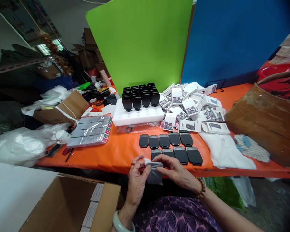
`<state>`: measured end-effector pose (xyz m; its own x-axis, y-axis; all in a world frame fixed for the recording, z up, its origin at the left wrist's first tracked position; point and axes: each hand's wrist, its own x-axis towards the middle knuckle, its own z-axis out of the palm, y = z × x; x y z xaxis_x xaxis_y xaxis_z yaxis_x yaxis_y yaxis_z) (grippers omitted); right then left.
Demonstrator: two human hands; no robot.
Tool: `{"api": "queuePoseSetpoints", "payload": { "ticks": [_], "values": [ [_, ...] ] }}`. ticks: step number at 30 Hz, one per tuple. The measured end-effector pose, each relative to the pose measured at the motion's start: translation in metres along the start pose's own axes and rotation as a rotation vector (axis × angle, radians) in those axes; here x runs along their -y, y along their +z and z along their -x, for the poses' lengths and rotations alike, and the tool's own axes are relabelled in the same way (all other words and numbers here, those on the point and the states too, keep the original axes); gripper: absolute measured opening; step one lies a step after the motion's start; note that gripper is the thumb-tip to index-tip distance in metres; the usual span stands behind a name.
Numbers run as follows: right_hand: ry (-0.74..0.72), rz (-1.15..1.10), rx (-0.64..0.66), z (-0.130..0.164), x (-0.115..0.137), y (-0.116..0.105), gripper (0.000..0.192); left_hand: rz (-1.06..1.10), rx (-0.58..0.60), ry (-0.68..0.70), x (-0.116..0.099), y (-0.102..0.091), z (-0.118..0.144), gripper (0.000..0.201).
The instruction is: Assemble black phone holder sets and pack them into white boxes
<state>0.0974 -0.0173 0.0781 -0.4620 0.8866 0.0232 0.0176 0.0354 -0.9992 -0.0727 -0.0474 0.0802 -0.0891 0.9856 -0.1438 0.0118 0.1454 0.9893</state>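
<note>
My left hand (pixel 137 180) and my right hand (pixel 176 172) meet just below the table's front edge, both pinching a small clear plastic bag (pixel 154 174) with a dark flat piece inside. Right above them, on the orange table (pixel 125 151), lie two rows of black flat rounded pieces (pixel 171 146). Further back, a white foam tray (pixel 137 116) carries several upright black pieces (pixel 141 95). A heap of small white printed boxes (pixel 193 109) lies to the tray's right.
An open cardboard box (pixel 70 206) with white boxes inside stands at lower left. A brown carton (pixel 263 125), a white cloth (pixel 226 151), a wrapped pack of grey strips (pixel 90 130) and plastic bags (pixel 16 146) crowd the table. Green (pixel 140 42) and blue (pixel 232 38) boards stand behind.
</note>
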Motion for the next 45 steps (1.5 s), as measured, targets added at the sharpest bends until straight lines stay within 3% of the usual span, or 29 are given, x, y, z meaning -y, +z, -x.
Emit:
{"api": "queuePoseSetpoints", "payload": {
  "ticks": [3, 5, 9, 12, 16, 19, 22, 26, 32, 37, 41, 45],
  "values": [
    [0.054, -0.239, -0.073, -0.006, -0.014, 0.010, 0.026, 0.056, 0.033, -0.117, 0.006, 0.001, -0.001, 0.032],
    [0.079, -0.277, -0.121, -0.007, -0.021, 0.015, 0.031, 0.073, 0.004, -0.169, 0.009, -0.001, -0.007, 0.038],
    [0.024, 0.040, -0.249, -0.002, -0.027, 0.002, 0.029, 0.025, -0.060, -0.243, 0.018, -0.019, -0.039, 0.052],
    [-0.071, 0.344, -0.423, 0.014, -0.029, -0.042, 0.017, -0.236, -0.191, -0.162, 0.029, -0.042, -0.074, 0.052],
    [-0.103, 0.760, -0.802, 0.048, -0.041, -0.131, 0.018, -0.518, -0.258, -0.173, 0.043, -0.066, -0.111, 0.038],
    [0.034, 1.122, -0.972, 0.071, -0.052, -0.187, 0.020, -0.679, -0.322, -0.187, 0.049, -0.071, -0.124, 0.029],
    [0.184, 1.302, -0.965, 0.082, -0.063, -0.215, 0.022, -0.835, -0.337, -0.177, 0.051, -0.067, -0.125, 0.027],
    [0.196, 1.370, -0.848, 0.076, -0.080, -0.219, 0.020, -0.995, -0.333, -0.148, 0.050, -0.057, -0.118, 0.035],
    [0.210, 1.366, -0.883, 0.065, -0.097, -0.216, 0.020, -1.076, -0.391, -0.141, 0.041, -0.048, -0.114, 0.053],
    [0.189, 1.345, -0.920, 0.064, -0.098, -0.214, 0.014, -0.892, -0.339, 0.076, 0.021, -0.027, -0.104, 0.054],
    [0.051, 1.230, -1.094, 0.066, -0.078, -0.203, 0.011, -0.669, -0.214, 0.219, 0.007, 0.005, -0.082, 0.052],
    [-0.202, 1.028, -1.164, 0.069, -0.032, -0.164, 0.009, -0.431, -0.020, 0.150, -0.007, 0.039, -0.057, 0.048]
  ]
}}
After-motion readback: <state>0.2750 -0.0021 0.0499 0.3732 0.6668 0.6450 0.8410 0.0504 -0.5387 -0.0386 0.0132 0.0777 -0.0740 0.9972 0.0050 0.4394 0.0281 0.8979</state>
